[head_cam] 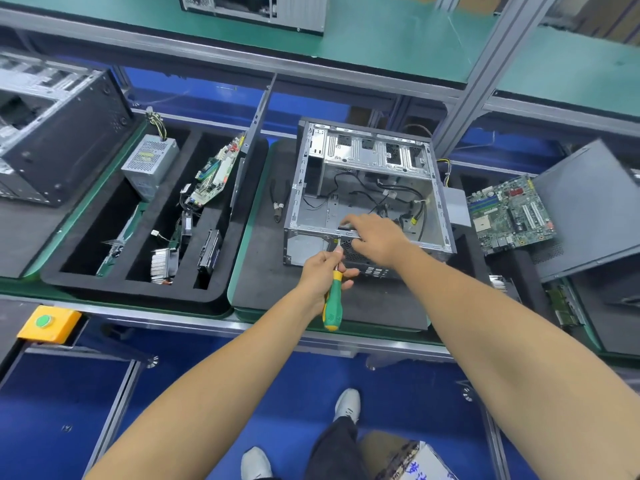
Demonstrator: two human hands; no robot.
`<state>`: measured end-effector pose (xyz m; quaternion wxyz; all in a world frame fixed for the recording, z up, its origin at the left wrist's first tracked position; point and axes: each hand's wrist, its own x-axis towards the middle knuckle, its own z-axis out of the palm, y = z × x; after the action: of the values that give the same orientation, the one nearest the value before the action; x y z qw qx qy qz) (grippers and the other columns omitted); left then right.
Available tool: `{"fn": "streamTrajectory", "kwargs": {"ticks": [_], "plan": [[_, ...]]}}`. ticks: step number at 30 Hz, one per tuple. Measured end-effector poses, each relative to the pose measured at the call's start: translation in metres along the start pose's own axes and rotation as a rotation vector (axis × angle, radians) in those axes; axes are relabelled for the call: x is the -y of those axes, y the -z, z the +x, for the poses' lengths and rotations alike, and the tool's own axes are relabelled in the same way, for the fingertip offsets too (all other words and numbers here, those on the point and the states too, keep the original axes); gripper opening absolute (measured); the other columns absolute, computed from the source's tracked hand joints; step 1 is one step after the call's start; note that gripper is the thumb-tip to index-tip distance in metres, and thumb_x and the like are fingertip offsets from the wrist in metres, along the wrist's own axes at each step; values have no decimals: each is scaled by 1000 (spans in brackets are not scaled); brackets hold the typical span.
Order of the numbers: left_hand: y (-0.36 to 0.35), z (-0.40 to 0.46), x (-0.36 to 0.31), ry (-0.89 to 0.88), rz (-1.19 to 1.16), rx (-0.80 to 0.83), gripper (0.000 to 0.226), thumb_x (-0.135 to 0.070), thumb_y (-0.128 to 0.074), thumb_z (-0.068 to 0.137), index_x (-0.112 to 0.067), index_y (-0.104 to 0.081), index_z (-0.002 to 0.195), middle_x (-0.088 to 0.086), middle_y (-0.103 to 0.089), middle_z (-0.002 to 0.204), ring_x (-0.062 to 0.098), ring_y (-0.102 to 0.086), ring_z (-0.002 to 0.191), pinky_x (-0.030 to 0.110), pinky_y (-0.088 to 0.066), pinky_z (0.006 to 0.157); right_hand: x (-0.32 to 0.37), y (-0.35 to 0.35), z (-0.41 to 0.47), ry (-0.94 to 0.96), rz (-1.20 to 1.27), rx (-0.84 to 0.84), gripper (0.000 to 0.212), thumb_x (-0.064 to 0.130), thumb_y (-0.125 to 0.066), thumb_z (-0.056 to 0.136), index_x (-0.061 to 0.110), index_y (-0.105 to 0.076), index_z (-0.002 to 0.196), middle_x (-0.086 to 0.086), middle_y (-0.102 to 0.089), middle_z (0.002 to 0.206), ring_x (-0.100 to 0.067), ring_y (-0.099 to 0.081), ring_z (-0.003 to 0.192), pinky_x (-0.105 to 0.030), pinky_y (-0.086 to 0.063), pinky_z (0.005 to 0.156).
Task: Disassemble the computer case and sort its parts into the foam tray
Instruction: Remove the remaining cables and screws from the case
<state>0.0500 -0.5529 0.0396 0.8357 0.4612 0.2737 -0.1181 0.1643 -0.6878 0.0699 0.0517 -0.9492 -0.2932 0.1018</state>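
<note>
The open metal computer case (367,157) lies on a dark foam mat in the middle, with loose black cables inside. My left hand (323,271) grips a green-and-yellow screwdriver (333,303), its tip up against the case's near rim. My right hand (375,237) rests on that near rim, fingers over a small bracket there. The black foam tray (221,299) to the left holds a grey power supply (150,164), a motherboard (216,176), a heatsink (162,261) and a drive (209,252).
Pliers (278,202) lie left of the case. Another motherboard (509,213) and a dark side panel (588,209) sit at the right. A second case (52,133) stands far left. A yellow button box (50,323) is at the bench's front edge.
</note>
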Motion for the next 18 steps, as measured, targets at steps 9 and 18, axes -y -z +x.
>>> {"fn": "streamTrajectory", "kwargs": {"ticks": [9, 18], "plan": [[-8, -12, -15, 49, -24, -22, 25, -20, -58, 105, -4, -55, 87, 8, -49, 67, 16, -54, 52, 23, -52, 47, 76, -26, -47, -643, 650, -445, 54, 22, -64, 87, 21, -44, 137, -7, -35, 143, -30, -28, 135, -47, -26, 110], [-16, -23, -28, 102, 34, -28, 34, -22, -49, 109, -6, -51, 79, 7, -68, 58, 12, -62, 42, 22, -51, 39, 126, -47, -87, -927, 1634, -244, 19, 33, -51, 95, 14, -55, 96, -9, -58, 94, -24, -56, 88, -40, -48, 88]]}}
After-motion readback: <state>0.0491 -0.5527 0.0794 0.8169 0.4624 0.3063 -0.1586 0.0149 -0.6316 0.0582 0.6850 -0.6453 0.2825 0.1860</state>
